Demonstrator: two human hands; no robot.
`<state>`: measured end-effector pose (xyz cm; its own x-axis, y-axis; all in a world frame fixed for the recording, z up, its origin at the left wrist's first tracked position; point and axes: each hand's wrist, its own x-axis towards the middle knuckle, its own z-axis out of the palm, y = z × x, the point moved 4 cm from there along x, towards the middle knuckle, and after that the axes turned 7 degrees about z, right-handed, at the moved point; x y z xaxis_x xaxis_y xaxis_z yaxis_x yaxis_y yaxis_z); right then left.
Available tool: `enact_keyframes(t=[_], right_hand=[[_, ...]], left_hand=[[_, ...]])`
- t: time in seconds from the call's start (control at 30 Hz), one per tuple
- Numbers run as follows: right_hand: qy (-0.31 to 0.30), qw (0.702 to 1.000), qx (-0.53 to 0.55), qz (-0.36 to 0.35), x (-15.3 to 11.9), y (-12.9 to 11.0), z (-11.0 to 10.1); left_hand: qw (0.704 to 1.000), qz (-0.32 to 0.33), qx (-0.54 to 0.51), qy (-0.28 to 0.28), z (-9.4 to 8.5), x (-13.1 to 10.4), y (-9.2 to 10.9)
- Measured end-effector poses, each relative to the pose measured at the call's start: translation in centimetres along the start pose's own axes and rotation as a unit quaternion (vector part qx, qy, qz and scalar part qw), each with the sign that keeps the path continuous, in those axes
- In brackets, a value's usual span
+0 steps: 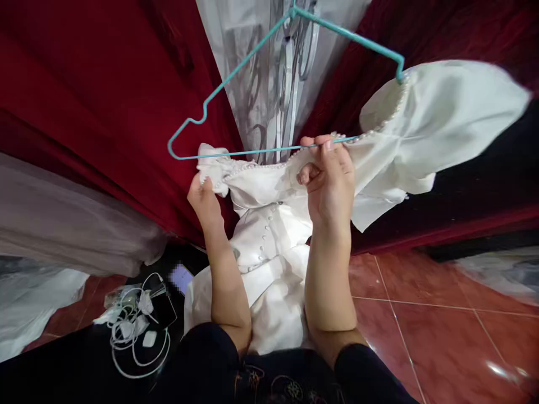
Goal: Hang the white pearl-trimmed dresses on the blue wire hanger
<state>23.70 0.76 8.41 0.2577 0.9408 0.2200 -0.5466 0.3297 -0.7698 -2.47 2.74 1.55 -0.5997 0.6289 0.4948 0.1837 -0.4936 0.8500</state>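
A white satin dress (pixel 261 185) with a pearl-beaded neckline spreads across the middle and drapes down toward my lap. Its right puffed sleeve (pixel 458 112) hangs from one end of a turquoise clothes hanger (pixel 248 56); the hanger's left end is outside the dress. My left hand (pixel 206 199) pinches the dress at its left shoulder, just below the hanger's bar. With fingers closed on the bar beside the beaded edge, my right hand (pixel 330 174) holds the hanger. A line of small buttons runs down the bodice.
Dark red curtains (pixel 105 84) hang on both sides, with clear-covered garments (pixel 252 73) between them. Tangled white cables (pixel 135 320) and a phone (pixel 181 279) lie on a black surface at lower left. Red floor tiles (pixel 421 325) show at right.
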Motion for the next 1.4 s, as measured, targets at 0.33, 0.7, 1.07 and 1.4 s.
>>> enact_keyframes(t=[0.33,0.7,1.07,1.4], right_hand=[[-0.023,0.999,0.014,0.039,-0.1,1.4,0.8],[0.051,0.979,-0.179,-0.081,-0.4,-0.8,-0.6],[0.118,0.774,-0.475,-0.401,3.2,-5.1,-4.8],[0.033,0.779,-0.552,-0.296,9.6,-5.0,-5.3]], left_hand=[[0.973,-0.029,-0.179,-0.143,3.1,-2.9,8.0],[0.966,0.034,-0.218,-0.13,6.5,-4.7,10.9],[0.946,0.039,-0.269,-0.174,6.6,-4.6,10.0],[0.952,0.061,-0.257,-0.155,6.0,-4.6,9.8]])
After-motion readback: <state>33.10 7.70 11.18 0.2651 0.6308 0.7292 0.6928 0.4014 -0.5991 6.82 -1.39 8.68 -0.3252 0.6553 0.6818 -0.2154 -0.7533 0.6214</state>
